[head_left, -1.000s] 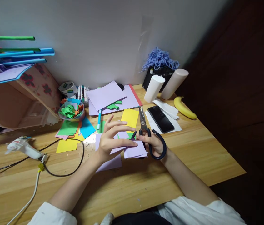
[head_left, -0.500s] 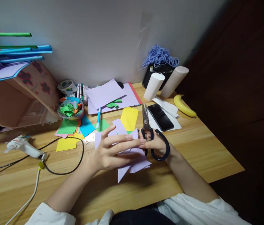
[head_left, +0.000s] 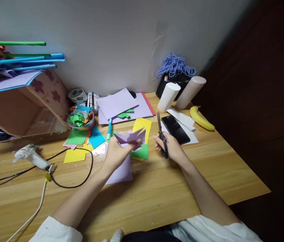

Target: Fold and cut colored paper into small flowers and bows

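Note:
My left hand (head_left: 118, 151) pinches a folded, cut piece of purple paper (head_left: 131, 137), raised above the desk. To its right, my right hand (head_left: 168, 146) grips black-handled scissors (head_left: 162, 137), their blades pointing away from me. The scissors and the folded paper are apart. Below my left hand a flat purple sheet (head_left: 120, 171) lies on the wood. A green piece (head_left: 142, 152) and a yellow sheet (head_left: 144, 126) lie between and beyond my hands.
A glue gun (head_left: 32, 156) with a looping cable lies at left, near a bowl of paper scraps (head_left: 80, 119). Beyond are purple sheets (head_left: 118, 101). At right are a phone (head_left: 175, 129), two rolls (head_left: 169, 97) and a banana (head_left: 201, 119).
My hands have drawn apart. The left one lifted and turned the folded purple paper; the right one turned the scissors edge-on. The flat purple and green sheets are now more exposed. The view shifted slightly.

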Demonstrator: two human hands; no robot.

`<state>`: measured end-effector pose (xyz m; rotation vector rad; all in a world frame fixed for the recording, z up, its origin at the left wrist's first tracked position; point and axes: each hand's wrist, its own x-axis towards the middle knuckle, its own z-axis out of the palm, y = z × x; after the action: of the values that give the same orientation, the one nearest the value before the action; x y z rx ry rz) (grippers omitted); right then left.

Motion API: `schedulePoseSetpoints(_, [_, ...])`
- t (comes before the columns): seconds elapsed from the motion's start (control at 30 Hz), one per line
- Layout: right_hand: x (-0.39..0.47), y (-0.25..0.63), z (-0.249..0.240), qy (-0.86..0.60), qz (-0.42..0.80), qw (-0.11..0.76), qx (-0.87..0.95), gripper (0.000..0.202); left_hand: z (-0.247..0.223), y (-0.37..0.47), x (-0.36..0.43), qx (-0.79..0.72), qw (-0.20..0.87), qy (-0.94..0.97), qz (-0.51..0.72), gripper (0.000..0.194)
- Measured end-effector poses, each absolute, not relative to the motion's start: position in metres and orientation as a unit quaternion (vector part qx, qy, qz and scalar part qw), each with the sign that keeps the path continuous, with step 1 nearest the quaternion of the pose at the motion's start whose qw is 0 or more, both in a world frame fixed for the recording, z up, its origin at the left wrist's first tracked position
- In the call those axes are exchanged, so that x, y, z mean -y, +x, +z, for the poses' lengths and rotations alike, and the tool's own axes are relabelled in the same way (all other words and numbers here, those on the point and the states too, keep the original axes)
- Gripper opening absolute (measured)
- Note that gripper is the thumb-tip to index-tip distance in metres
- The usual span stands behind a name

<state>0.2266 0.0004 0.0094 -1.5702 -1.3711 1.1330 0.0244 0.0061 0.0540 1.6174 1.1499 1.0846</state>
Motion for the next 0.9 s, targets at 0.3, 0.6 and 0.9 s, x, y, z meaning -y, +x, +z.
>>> schedulePoseSetpoints(0.3, [-0.006,0.242,-0.014,-0.752,0.089,0.082,0.647,0.024,0.047,0.014,-0.021,-0.536,0.595,0.456,0.387,0.034])
schedulePoseSetpoints(0.6, [0.005,0.226,0.008,-0.432,0.14,0.429,0.781,0.022,0.043,0.014,-0.02,-0.509,0.629,0.489,0.326,0.027])
schedulePoseSetpoints(0.9, [0.012,0.217,-0.001,-0.408,0.205,0.438,0.774,0.013,0.043,0.026,-0.011,-0.49,0.644,0.502,0.306,0.02])
